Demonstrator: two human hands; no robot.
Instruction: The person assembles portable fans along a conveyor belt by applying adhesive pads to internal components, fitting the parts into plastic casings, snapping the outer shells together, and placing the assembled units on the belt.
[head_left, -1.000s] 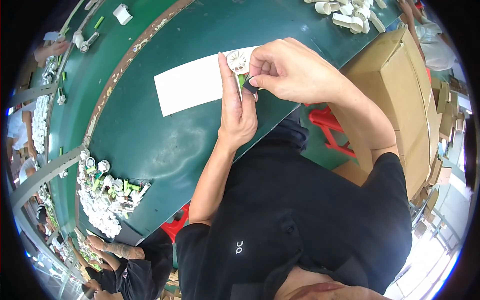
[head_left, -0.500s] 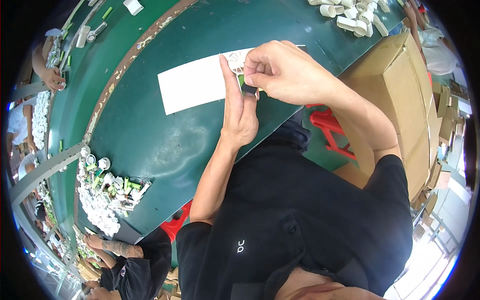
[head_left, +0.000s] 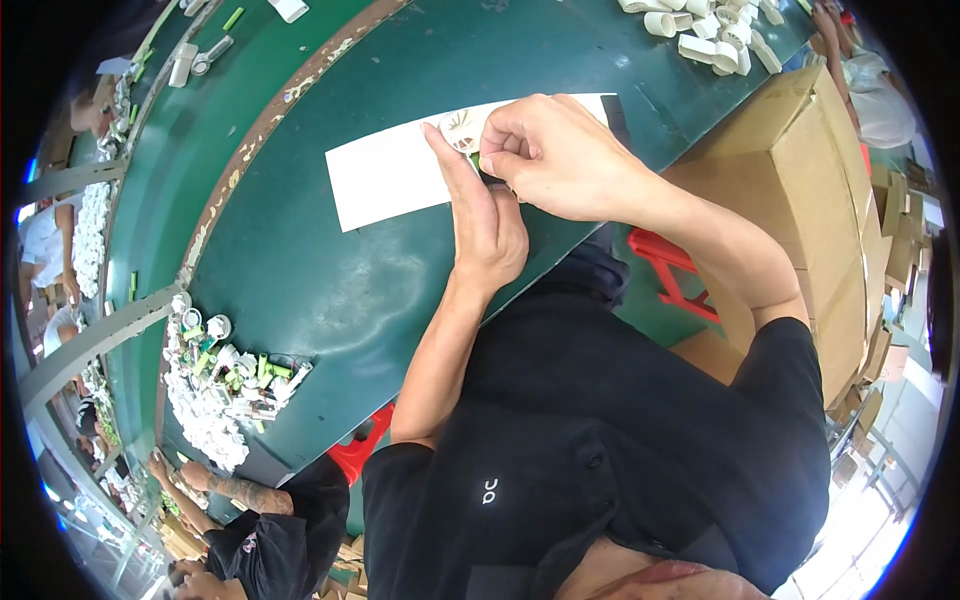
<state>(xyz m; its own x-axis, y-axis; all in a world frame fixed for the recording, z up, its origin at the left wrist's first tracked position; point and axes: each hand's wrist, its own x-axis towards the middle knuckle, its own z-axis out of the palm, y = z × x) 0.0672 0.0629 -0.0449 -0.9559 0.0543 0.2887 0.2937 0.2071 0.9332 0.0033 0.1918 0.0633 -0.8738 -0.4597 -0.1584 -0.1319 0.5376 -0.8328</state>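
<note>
A small handheld fan (head_left: 462, 132) with a round white head and a bit of green at its handle lies above the white sheet (head_left: 385, 185) on the green table. My left hand (head_left: 488, 225) is closed round its handle, with the index finger straight along the head's left side. Over the handle is my right hand (head_left: 560, 155), its thumb and index finger pinched together at the green part. What the pinch holds, if anything, is hidden by the fingers. Something dark shows beneath the right fingers.
Loose white and green fan parts (head_left: 235, 385) are heaped at the table's left. White plastic housings (head_left: 725, 40) are piled at the far right. A large carton (head_left: 800, 210) and a red stool (head_left: 675, 270) stand at the right. A co-worker's forearm (head_left: 245, 493) is at lower left.
The fan has tilted and shifted slightly left against the sheet. My right hand has moved slightly down and left over the handle, covering more of the dark part.
</note>
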